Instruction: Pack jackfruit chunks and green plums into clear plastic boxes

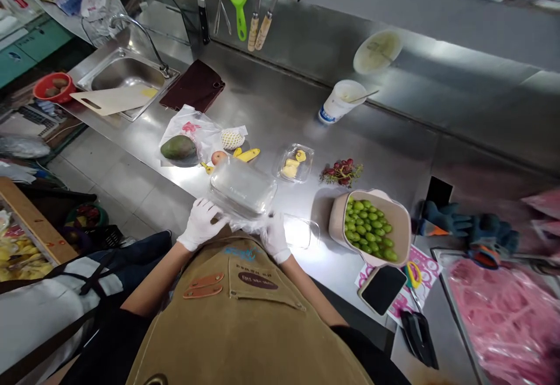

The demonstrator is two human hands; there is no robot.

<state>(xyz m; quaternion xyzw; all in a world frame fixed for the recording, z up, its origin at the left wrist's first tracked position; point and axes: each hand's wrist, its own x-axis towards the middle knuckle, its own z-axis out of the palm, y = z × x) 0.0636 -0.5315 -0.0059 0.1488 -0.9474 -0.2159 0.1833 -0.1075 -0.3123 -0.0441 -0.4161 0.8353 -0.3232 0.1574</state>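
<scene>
At the counter's front edge lies a stack of clear plastic containers (243, 186), with crumpled clear film (251, 224) along its near side. My left hand (202, 223), in a white glove, is by the stack's near left corner, thumb and fingers apart. My right hand (276, 238), gloved too, is at the near right corner with its fingers closed on the film; its fingertips are partly hidden. Just right of it lies a clear lid or tray (301, 232). Beyond the stack are a banana (249, 155), a reddish round fruit (219, 157) and a green mango (178, 147).
Farther right are a small box of cut fruit (296, 163), red grapes (342, 172), a tub of green grapes (370, 227), a phone (383, 289) and scissors (413, 280). A white bucket (342, 100) stands behind. A cutting board (114, 99) lies across the sink (126, 73).
</scene>
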